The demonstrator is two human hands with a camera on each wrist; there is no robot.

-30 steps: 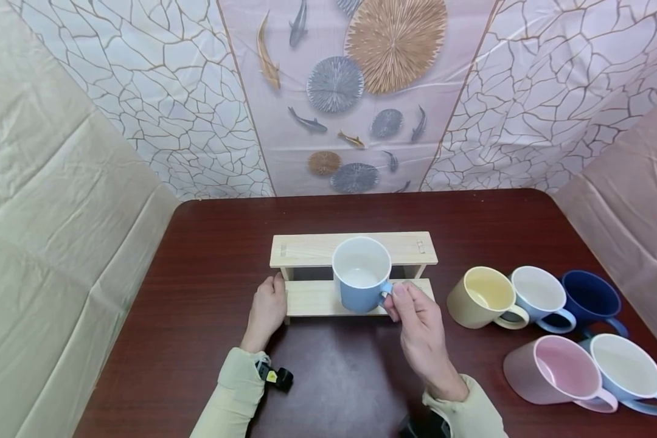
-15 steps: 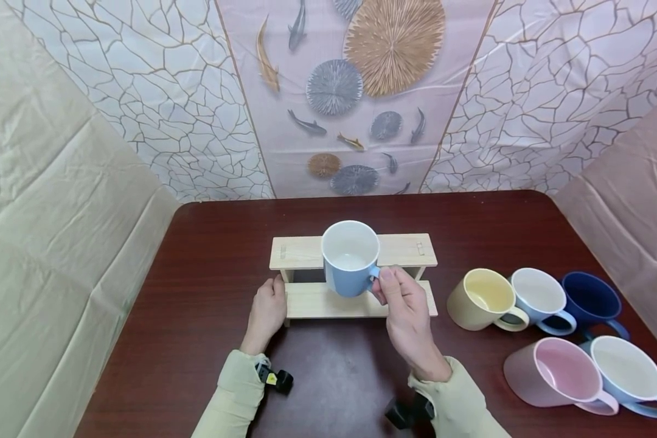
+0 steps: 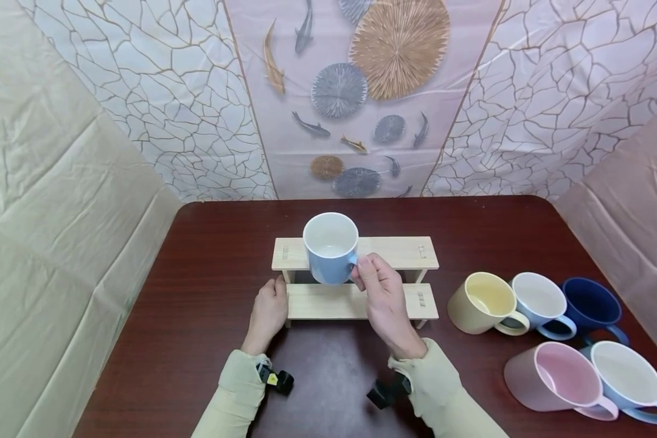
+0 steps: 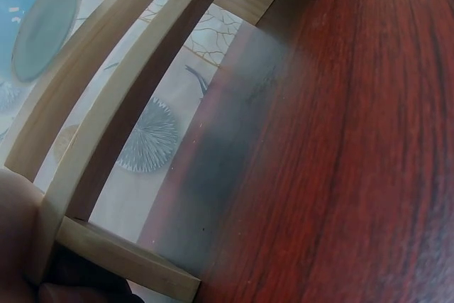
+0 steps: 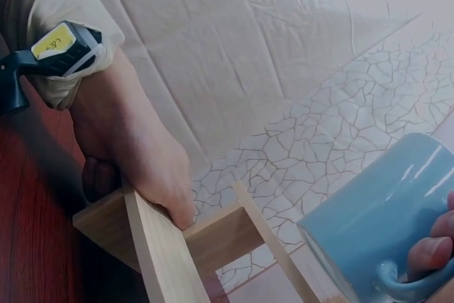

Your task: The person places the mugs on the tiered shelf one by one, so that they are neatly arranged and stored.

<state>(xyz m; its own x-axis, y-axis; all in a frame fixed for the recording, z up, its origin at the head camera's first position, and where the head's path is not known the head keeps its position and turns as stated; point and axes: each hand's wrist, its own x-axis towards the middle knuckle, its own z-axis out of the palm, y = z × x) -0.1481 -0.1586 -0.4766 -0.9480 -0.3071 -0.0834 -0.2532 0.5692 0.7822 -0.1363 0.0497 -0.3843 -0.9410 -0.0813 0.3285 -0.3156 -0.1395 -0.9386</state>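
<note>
My right hand [image 3: 385, 298] pinches the handle of a light blue mug [image 3: 331, 268] with a white inside. The mug hangs upright over the two-tier wooden shelf [image 3: 328, 301], in front of the upper board's left half. In the right wrist view the blue mug [image 5: 376, 211] is apart from the boards, and its pale base [image 4: 48, 30] shows in the left wrist view. My left hand [image 3: 267, 310] grips the left end of the lower board, its fingers curled round the edge in the right wrist view. No mug stands on the visible part of the boards.
On the right of the dark red table [image 3: 197, 365] stand a yellow mug [image 3: 473, 307], a light blue mug [image 3: 536, 292], a navy mug [image 3: 588, 304], a pink mug [image 3: 547, 377] and another light blue mug [image 3: 626, 374]. Patterned cloth [image 3: 197, 109] hangs behind.
My right hand has carried the light blue mug leftward and towards the upper board. My left hand has stayed at the shelf's left end.
</note>
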